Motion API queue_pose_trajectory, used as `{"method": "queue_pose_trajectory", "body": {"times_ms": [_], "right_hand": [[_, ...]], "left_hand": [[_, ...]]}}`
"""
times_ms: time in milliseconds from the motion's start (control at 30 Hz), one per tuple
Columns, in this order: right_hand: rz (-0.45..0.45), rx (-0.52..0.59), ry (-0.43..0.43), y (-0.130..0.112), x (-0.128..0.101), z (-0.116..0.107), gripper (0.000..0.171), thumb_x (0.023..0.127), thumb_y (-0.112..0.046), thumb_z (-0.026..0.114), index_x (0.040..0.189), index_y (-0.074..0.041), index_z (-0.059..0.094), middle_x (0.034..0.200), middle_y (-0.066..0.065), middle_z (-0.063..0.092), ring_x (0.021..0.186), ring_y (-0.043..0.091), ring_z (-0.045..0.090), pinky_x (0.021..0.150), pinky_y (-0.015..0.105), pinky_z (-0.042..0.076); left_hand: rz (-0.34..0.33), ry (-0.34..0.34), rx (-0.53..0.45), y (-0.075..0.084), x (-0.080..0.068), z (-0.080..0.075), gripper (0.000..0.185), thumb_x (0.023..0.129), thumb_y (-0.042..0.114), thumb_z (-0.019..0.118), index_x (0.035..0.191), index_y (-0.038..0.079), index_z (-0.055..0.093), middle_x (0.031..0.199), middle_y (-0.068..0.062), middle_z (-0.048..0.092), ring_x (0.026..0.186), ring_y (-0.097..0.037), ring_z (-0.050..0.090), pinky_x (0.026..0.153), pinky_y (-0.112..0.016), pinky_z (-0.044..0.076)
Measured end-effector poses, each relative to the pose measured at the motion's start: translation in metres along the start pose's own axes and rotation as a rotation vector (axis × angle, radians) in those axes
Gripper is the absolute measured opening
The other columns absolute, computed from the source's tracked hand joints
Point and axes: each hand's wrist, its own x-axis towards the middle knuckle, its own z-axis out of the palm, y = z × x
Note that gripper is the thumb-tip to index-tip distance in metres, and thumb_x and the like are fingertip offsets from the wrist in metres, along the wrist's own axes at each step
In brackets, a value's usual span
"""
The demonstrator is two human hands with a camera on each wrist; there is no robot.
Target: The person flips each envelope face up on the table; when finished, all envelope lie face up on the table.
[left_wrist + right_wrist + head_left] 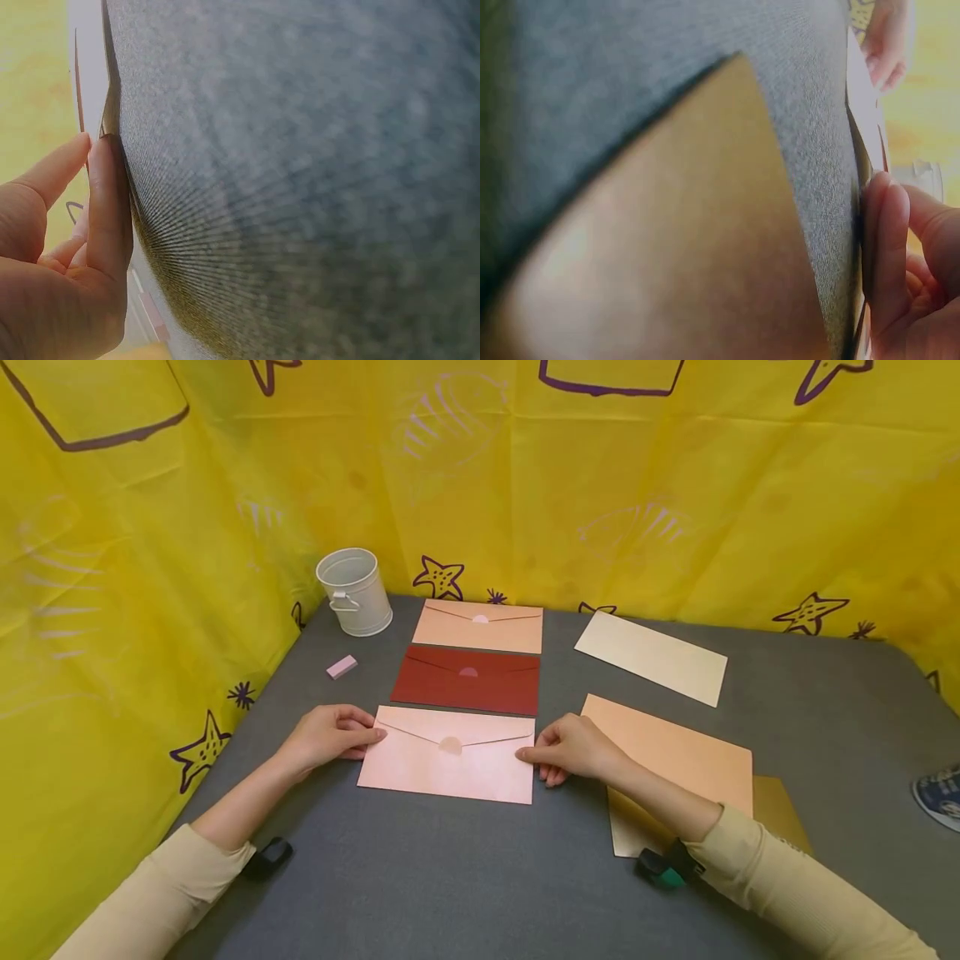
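Note:
A pale pink envelope with a round cream seal lies nearest me in a column on the dark table. My left hand pinches its left edge between thumb and fingers; the left wrist view shows the fingers at the envelope's edge. At the right edge my right hand pinches it the same way, thumb on top. Just behind it lies a dark red envelope with a pink seal, and behind that a peach envelope with a pale seal.
A white metal bucket stands at the back left, with a small pink block before it. To the right lie a cream envelope, a peach one and gold ones partly beneath. A blue object sits at the right edge.

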Motion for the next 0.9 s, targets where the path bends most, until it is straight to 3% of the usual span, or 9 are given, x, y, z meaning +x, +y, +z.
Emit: {"method": "queue_pose_trajectory", "body": {"times_ms": [500,900], "right_hand": [[0.023,-0.084,-0.014,-0.002,0.007,-0.002,0.036,0.087,-0.037,0.073,0.065,-0.01,0.068,0.055,0.0,0.063,0.047,0.014,0.063,0.049,0.025,0.051],[0.024,-0.114,-0.021,-0.003,0.008,-0.002,0.036,0.087,-0.037,0.073,0.064,-0.01,0.068,0.054,-0.001,0.062,0.047,0.014,0.063,0.049,0.025,0.052]], "left_hand": [[0.056,0.06,0.071,0.007,0.002,0.003,0.04,0.085,0.023,0.078,0.111,-0.004,0.065,0.086,-0.009,0.068,0.071,-0.014,0.067,0.066,-0.027,0.057],[0.044,0.086,0.16,0.011,0.004,0.005,0.04,0.085,0.025,0.077,0.112,-0.003,0.066,0.083,-0.008,0.066,0.068,-0.013,0.066,0.065,-0.025,0.056]]}}
